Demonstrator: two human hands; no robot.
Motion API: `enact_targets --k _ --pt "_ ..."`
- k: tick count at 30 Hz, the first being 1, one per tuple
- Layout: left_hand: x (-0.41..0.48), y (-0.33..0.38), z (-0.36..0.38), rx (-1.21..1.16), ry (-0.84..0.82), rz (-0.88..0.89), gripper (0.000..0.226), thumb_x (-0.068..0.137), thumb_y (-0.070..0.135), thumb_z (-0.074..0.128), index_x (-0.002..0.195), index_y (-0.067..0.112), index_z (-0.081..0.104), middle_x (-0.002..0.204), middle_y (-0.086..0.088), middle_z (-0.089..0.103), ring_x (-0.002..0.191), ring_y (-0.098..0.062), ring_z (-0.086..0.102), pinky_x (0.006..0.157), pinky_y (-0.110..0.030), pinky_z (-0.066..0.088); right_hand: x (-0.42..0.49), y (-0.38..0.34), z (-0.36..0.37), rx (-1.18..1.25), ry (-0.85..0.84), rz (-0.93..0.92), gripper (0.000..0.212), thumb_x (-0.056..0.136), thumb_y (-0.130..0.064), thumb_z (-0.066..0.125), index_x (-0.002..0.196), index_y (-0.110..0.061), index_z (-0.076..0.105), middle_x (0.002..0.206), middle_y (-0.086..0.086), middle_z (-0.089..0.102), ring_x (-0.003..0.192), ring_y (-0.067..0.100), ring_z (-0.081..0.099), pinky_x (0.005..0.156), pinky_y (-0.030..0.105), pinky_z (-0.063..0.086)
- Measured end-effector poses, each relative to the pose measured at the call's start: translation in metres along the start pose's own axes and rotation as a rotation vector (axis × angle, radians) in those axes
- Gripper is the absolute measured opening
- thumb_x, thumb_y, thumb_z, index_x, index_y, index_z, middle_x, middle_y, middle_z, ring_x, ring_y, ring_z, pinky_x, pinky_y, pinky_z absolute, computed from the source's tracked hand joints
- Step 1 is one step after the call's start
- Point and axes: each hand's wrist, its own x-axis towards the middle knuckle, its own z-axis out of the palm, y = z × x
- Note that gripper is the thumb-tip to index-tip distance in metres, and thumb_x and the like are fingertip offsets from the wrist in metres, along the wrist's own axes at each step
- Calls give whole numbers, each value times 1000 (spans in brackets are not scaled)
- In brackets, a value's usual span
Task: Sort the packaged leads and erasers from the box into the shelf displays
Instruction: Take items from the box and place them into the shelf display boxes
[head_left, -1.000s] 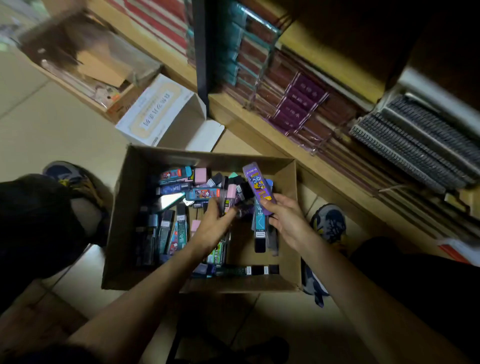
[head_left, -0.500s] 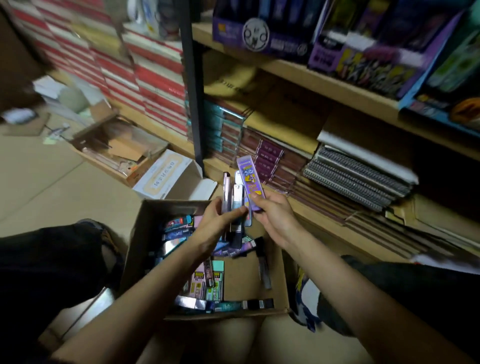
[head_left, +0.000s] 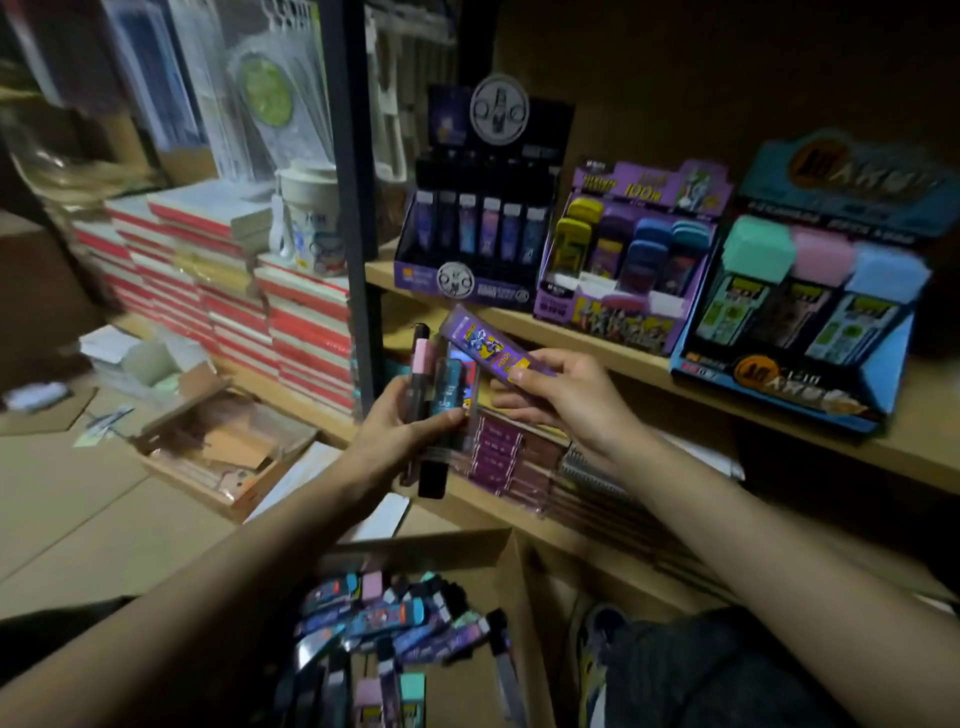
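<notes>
Close by shelf edge (head_left: 649, 365), left grip (head_left: 402, 439) clamps packets (head_left: 448, 387); right grip (head_left: 569, 402) pinches purple packet (head_left: 485, 343).

The left hand (head_left: 405, 436) grips a bundle of slim packs (head_left: 447, 384), held upright in front of the wooden shelf (head_left: 639, 364). The right hand (head_left: 571, 400) pinches a purple pack (head_left: 483, 340), tilted, just beside the bundle. On the shelf stand a dark display (head_left: 478, 234), a purple display (head_left: 618, 260) and a blue display (head_left: 800, 312). Below, a cardboard box (head_left: 441, 543) holds loose packs (head_left: 384, 618). Red-edged notebooks (head_left: 301, 322) are stacked at left.
</notes>
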Motion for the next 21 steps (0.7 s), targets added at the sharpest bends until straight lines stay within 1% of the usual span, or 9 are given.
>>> enact_targets --k 3,6,8,10,12,14,16,18,21 --pt "15 28 -10 27 -14 49 64 67 25 77 124 18 50 112 -5 68 97 -19 69 75 -35 57 11 -37 -18 -44 64 -136 11 90 -1 56 95 -9 60 76 6 67 66 14 69 60 22 55" --pt "27 51 -13 12 33 126 63 63 24 76 120 15 52 106 -6 70 90 -16 70 65 -26 56 21 -67 -37 -207 145 -300 11 88 -1 60 94 -10 59 67 4 66 59 12 66 53 20 52" --pt "32 63 -12 27 48 174 62 64 23 74 120 12 52 105 -7 70 92 -18 69 66 -25 53 27 -82 -48 -310 218 -379 13 88 -5 62 86 -16 56 60 0 64 53 12 62 51 21 51" --pt "37 71 -12 37 57 207 55 65 24 73 116 17 54 99 -1 72 89 -15 70 64 -23 52 33 -94 -57 -390 269 -442 14 87 -9 64 83 -19 55 65 -1 63 51 6 59 48 19 49" --pt "42 75 -14 38 79 214 50 64 27 73 110 25 54 96 5 72 87 -9 69 68 -26 52 38 -103 -61 -549 317 -517 12 86 -17 66 82 -24 58 71 -6 63 54 -2 58 52 15 47" --pt "48 77 -14 29 102 214 55 63 29 74 114 23 53 101 2 70 91 -12 69 76 -34 52 43 -112 -65 -743 348 -594 11 85 -24 68 83 -28 58 77 -13 63 67 -9 58 58 9 44" --pt "53 75 -13 16 111 215 59 62 29 75 116 22 53 103 0 70 93 -15 69 78 -37 52 45 -120 -71 -923 373 -634 11 84 -27 67 91 -29 59 80 -18 58 75 -13 55 59 3 41" --pt "56 71 -10 -1 104 213 56 62 28 75 114 23 54 101 1 72 91 -14 70 73 -31 53 48 -127 -79 -1035 402 -642 15 84 -26 67 98 -26 61 80 -18 56 74 -5 54 58 3 38" --pt "58 67 -3 -12 71 217 50 64 25 74 110 23 55 96 6 73 86 -10 70 60 -17 54 53 -132 -88 -1083 434 -657 17 85 -22 67 101 -20 64 82 -14 58 74 -2 53 62 1 36"
